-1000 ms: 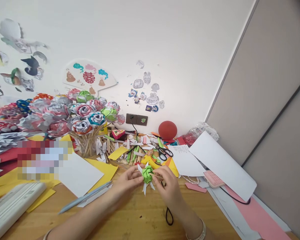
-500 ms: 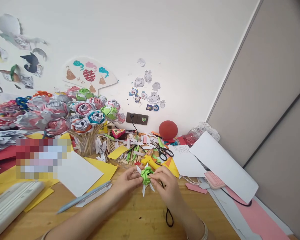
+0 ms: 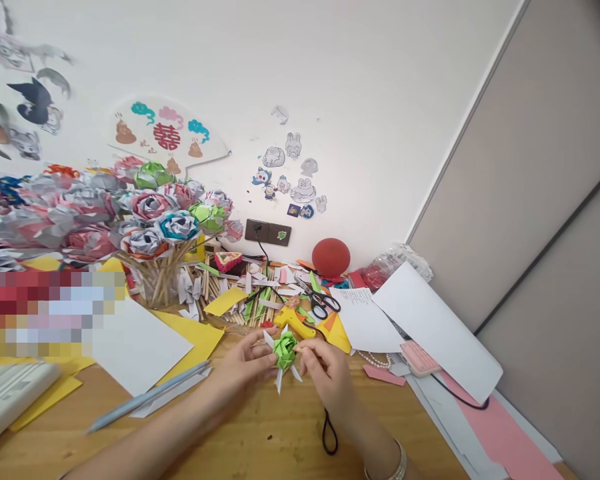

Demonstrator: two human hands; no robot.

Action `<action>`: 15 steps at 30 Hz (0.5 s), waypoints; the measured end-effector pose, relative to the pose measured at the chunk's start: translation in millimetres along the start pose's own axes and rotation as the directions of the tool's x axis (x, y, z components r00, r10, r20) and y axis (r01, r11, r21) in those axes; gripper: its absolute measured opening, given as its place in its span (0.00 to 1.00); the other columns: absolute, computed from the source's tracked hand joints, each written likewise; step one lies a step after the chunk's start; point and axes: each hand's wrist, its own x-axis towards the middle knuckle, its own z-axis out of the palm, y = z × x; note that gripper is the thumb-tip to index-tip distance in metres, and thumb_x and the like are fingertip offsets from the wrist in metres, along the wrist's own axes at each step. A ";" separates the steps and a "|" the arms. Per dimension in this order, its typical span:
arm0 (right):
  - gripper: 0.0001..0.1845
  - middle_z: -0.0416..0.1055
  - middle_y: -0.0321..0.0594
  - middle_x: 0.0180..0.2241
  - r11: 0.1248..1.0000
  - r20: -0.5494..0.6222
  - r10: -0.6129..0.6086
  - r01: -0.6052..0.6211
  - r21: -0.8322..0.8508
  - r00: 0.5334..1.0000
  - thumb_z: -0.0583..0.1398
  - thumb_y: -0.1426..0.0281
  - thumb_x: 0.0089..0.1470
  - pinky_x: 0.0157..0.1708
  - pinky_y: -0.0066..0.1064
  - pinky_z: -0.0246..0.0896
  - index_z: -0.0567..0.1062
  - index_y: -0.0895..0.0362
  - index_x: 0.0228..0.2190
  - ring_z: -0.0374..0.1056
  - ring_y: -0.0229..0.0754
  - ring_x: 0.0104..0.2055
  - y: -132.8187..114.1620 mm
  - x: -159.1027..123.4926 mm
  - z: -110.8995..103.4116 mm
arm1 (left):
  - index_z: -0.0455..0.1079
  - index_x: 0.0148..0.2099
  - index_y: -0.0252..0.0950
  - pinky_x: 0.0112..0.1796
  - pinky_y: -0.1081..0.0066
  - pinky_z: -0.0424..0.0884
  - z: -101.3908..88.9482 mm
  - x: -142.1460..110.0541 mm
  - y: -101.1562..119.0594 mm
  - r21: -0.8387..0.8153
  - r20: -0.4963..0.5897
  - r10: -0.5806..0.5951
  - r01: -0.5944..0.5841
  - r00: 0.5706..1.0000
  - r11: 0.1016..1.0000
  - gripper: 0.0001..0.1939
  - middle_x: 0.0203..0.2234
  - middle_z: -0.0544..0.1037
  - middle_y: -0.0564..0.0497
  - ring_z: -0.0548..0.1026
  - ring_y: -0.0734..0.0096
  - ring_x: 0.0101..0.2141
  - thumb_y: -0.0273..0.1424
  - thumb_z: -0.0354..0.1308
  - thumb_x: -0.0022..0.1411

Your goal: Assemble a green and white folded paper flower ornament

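A folded green paper flower (image 3: 285, 351) with white pointed strips sticking out around it is held above the wooden table. Around its left side, my left hand (image 3: 253, 357) is closed, thumb in front and fingers behind. My right hand (image 3: 325, 367) pinches at the flower's right edge with thumb and forefinger; the fingertips partly cover the petal there. Just behind the flower lies a yellow glue gun (image 3: 294, 322). A black cord loop (image 3: 329, 437) lies on the table below my right wrist.
Bunched paper flowers on sticks (image 3: 150, 213) stand at the left. Scissors (image 3: 320, 303), paper scraps and sticks crowd the back, beside a red ball-like object (image 3: 331, 258). A light blue pen (image 3: 145, 399) and white sheet (image 3: 140, 347) lie left; papers and a pink keypad-like case (image 3: 420, 358) lie right.
The view has turned slightly, so most things sit a little further left. Both hands stay at the green paper flower, with the right fingertips slightly shifted at its edge.
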 end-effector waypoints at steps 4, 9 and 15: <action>0.08 0.68 0.34 0.20 0.994 0.089 0.062 -0.069 0.083 0.994 0.53 0.69 0.55 0.21 0.24 0.60 0.69 0.57 0.35 0.66 0.36 0.22 3.7 -1.6 2.1 | 0.63 0.46 0.37 0.36 0.71 0.69 0.5 -0.4 0.7 0.028 -0.018 0.007 -0.006 1.000 1.000 0.24 0.30 0.76 0.50 0.75 0.68 0.34 0.29 0.66 0.46; 0.09 0.74 0.39 0.29 0.967 0.077 -0.143 0.156 -0.202 0.987 0.54 0.68 0.54 0.28 0.27 0.62 0.72 0.55 0.37 0.69 0.38 0.27 2.3 0.2 -1.7 | 0.64 0.45 0.37 0.34 0.73 0.69 0.6 -0.4 1.5 0.026 -0.041 0.001 0.000 0.999 1.000 0.23 0.30 0.76 0.51 0.75 0.70 0.33 0.30 0.67 0.45; 0.09 0.75 0.38 0.30 0.928 0.089 -0.213 0.230 -0.295 0.973 0.55 0.71 0.54 0.31 0.28 0.62 0.74 0.53 0.35 0.69 0.39 0.30 0.2 2.3 -4.7 | 0.67 0.40 0.36 0.35 0.72 0.69 0.4 0.2 1.9 0.001 -0.044 -0.030 0.030 0.999 1.000 0.20 0.27 0.77 0.52 0.76 0.69 0.33 0.31 0.68 0.43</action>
